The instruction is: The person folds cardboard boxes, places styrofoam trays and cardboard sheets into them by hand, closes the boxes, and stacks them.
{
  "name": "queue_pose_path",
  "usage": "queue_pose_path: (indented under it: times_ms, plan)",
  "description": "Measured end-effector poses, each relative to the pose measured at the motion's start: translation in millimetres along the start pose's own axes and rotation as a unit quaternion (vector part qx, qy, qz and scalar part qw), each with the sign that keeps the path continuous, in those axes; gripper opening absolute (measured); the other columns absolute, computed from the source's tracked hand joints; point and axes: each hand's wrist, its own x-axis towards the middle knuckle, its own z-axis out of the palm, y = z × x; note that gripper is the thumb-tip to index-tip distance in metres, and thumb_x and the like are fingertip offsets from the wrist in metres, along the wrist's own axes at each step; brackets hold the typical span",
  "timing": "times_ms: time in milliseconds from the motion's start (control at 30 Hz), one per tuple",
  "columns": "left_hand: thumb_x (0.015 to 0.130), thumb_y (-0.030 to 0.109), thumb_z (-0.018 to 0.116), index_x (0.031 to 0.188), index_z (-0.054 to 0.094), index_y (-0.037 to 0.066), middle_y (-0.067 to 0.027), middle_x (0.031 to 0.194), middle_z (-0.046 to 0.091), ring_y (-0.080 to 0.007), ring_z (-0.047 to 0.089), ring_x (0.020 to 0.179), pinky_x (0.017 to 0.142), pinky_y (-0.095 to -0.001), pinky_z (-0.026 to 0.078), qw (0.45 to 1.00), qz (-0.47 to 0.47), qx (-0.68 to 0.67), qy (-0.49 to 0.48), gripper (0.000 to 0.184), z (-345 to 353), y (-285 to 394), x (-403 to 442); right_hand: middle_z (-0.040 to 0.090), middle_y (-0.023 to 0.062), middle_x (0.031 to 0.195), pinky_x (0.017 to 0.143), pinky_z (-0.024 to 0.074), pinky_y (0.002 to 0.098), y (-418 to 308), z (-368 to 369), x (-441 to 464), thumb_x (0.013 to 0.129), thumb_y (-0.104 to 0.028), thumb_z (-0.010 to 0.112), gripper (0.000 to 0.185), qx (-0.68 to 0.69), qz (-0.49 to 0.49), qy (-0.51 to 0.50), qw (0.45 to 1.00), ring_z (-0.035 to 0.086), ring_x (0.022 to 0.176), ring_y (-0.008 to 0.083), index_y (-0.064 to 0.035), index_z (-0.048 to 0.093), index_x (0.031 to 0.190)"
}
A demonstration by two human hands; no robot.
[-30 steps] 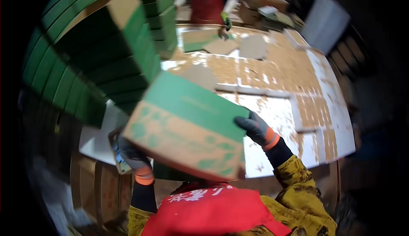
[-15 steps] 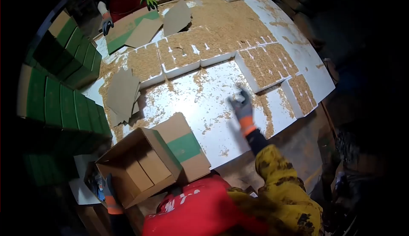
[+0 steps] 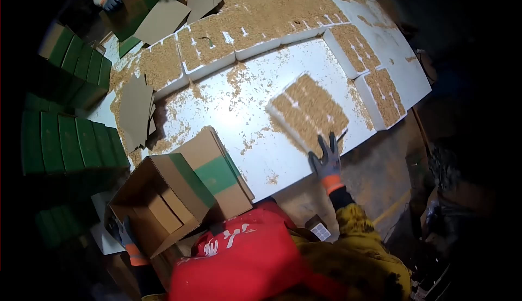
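Head view, near to far: one red apron [image 3: 234,257] with white lettering, on the wearer's torso; one yellow sleeve [image 3: 370,241], dark-stained, on the right arm. Left hand [image 3: 128,240], in a dark glove with orange cuff, touching the left side of the open cardboard box [image 3: 187,184]; its fingers are partly hidden, so whether they close on the wall cannot be told. Box tilted, mouth open, inner flaps visible, standing at the bench's near left edge. Beside it, flattened cardboard [image 3: 217,168], tan with a green band. Right hand [image 3: 326,162], gloved alike, open, fingers spread over the near corner of the shavings-filled tray [image 3: 310,111], white-walled, which lies at an angle on the white bench [image 3: 212,108] near its front edge. To the left, green cartons [image 3: 68,143], stacked, and grey-brown cardboard sheets [image 3: 136,113], loosely piled on the bench. To the right, two filled trays [image 3: 383,97], set corner to corner. Beyond, a row of filled trays [image 3: 212,45], walls abutting, loose brown shavings scattered before it. At far left, two cardboard pieces [image 3: 163,19], a green-and-tan panel [image 3: 130,13], and a co-worker's gloved hand [image 3: 111,2] at that panel.
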Motion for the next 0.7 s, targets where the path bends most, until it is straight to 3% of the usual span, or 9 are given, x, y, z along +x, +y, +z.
queue_pose_path:
  times_ms: [67,100,167,233,267,333,500,567,700]
  plan:
    - [0.098,0.024,0.043,0.128,0.051,0.003,-0.013,0.123,0.052,-0.024,0.049,0.111,0.093,-0.0328,0.043,0.997,0.059,0.057,-0.006,0.037,3,0,-2,0.022,0.0162,0.15,0.101,0.0403,0.042,3,-1,-41,0.078,-0.016,0.075,0.07,0.023,0.019,0.101,0.994,0.041,0.128,0.031,-0.006,0.04,0.138]
    - [0.097,0.025,0.044,0.127,0.052,0.003,-0.0137,0.123,0.052,-0.0246,0.049,0.111,0.092,-0.033,0.043,0.992,0.089,0.084,-0.008,0.037,6,0,-2,0.02,0.0156,0.151,0.102,0.0389,0.0418,17,10,-55,0.079,-0.015,0.074,0.082,0.183,0.125,0.161,0.962,0.041,0.128,0.0299,-0.0074,0.027,0.145]
    - [0.097,0.025,0.044,0.127,0.052,0.004,-0.0144,0.123,0.052,-0.0252,0.049,0.111,0.092,-0.0334,0.042,0.986,0.11,0.128,-0.008,0.037,4,-1,0,0.036,0.0101,0.143,0.105,0.0352,0.0384,23,29,-67,0.086,-0.019,0.067,0.079,0.445,0.261,0.211,0.83,0.039,0.129,0.0262,-0.0081,0.018,0.147]
    - [0.098,0.024,0.043,0.127,0.052,0.005,-0.0144,0.124,0.051,-0.0252,0.049,0.112,0.095,-0.0336,0.041,0.983,0.09,0.162,-0.001,0.037,-4,-1,11,0.042,0.0098,0.137,0.101,0.0402,0.0383,41,42,-83,0.087,-0.019,0.067,0.074,0.511,0.332,0.108,0.786,0.043,0.125,0.0261,-0.0092,0.023,0.146]
    - [0.097,0.025,0.044,0.127,0.052,0.006,-0.0137,0.125,0.051,-0.0252,0.049,0.114,0.098,-0.0337,0.038,0.997,0.053,0.045,-0.011,0.037,2,8,10,0.045,0.0097,0.134,0.099,0.0427,0.0383,45,46,-87,0.087,-0.019,0.066,0.071,0.541,0.361,0.054,0.758,0.045,0.124,0.026,-0.0098,0.026,0.145]
    - [0.097,0.017,0.04,0.133,0.046,0.005,-0.0143,0.128,0.051,-0.0258,0.048,0.117,0.101,-0.0355,0.037,0.952,0.186,0.244,-0.019,0.039,4,30,-2,0.049,0.0093,0.128,0.093,0.0475,0.0387,30,35,-87,0.087,-0.019,0.066,0.065,0.509,0.366,0.075,0.775,0.05,0.119,0.0253,-0.011,0.031,0.142]
    - [0.096,0.007,0.039,0.132,0.048,0.008,-0.0157,0.13,0.05,-0.0267,0.049,0.116,0.099,-0.0345,0.04,0.918,0.187,0.35,-0.011,0.038,15,-21,27,0.054,0.0095,0.126,0.089,0.0499,0.0361,-53,-28,-64,0.089,-0.018,0.062,0.051,0.618,0.229,0.051,0.75,0.056,0.111,0.0221,-0.0064,0.042,0.135]
    - [0.096,0.007,0.039,0.132,0.049,0.007,-0.0159,0.134,0.047,-0.028,0.048,0.118,0.1,-0.0347,0.039,0.908,0.244,0.338,0.03,0.037,35,-29,27,0.052,0.0106,0.129,0.093,0.0468,0.034,-68,-38,-56,0.093,-0.024,0.057,0.049,0.606,0.186,0.019,0.773,0.056,0.112,0.0219,-0.0007,0.043,0.133]
    - [0.096,0.011,0.036,0.137,0.044,0.009,-0.0165,0.147,0.033,-0.0258,0.038,0.132,0.11,-0.0321,0.029,0.973,0.106,0.205,-0.013,0.042,56,41,-2,0.049,0.0119,0.131,0.094,0.0472,0.0363,-155,-57,-39,0.097,-0.02,0.048,0.04,0.494,0.004,-0.103,0.863,0.052,0.116,0.0215,-0.001,0.047,0.132]
